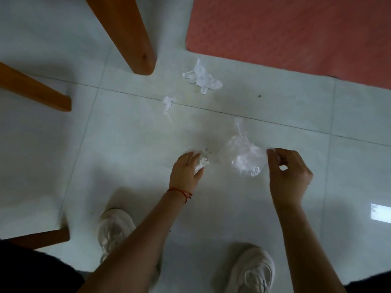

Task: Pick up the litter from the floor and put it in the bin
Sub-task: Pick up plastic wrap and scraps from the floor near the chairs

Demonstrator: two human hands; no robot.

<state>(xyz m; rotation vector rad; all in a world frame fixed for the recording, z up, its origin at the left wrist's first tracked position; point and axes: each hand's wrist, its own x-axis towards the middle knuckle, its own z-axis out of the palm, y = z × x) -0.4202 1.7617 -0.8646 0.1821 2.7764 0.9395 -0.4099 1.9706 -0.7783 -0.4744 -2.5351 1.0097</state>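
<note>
My left grip holds a tissue wad; right grip apparently pinches the clear bag, lying between them.

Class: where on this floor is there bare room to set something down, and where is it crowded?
Bare tile lies left of the left hand, below the wooden legs, and right of the right hand, below the red mat. Crowded: the centre, holding crumpled tissue, a small scrap and clear plastic.

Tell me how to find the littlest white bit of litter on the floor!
Start at the orange wooden leg, the one nearest the red mat. Below its foot, on the dark tile line, lies the small twisted tissue. It is tighter and smaller than the crumpled tissue beside the mat.
</note>
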